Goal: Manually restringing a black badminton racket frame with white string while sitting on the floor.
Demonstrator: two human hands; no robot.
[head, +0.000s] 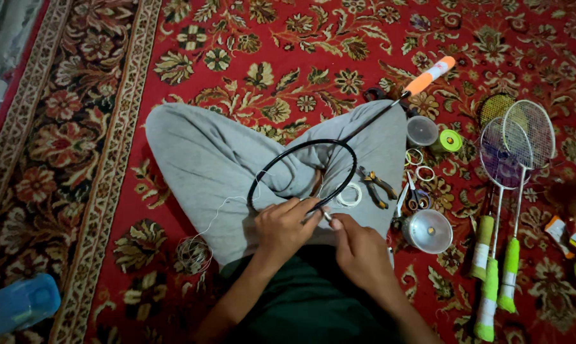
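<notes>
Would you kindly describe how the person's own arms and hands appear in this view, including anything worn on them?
Both forearms are bare, with no sleeve reaching into view. The left hand and the right hand are gloveless; no ring, watch or bracelet shows. Further up, a dark green garment covers the torso, and light grey trousers cover the legs.

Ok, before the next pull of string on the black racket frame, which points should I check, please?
1. Left hand grips the racket frame rim: ok.
2. Right hand pinches something at the rim: ok; string end itself, cannot tell.
3. Frame rests steady on the lap: ok.
4. Loose string runs free to the bundle: cannot tell.
5. Pliers and scissors lie close by: ok.
</notes>
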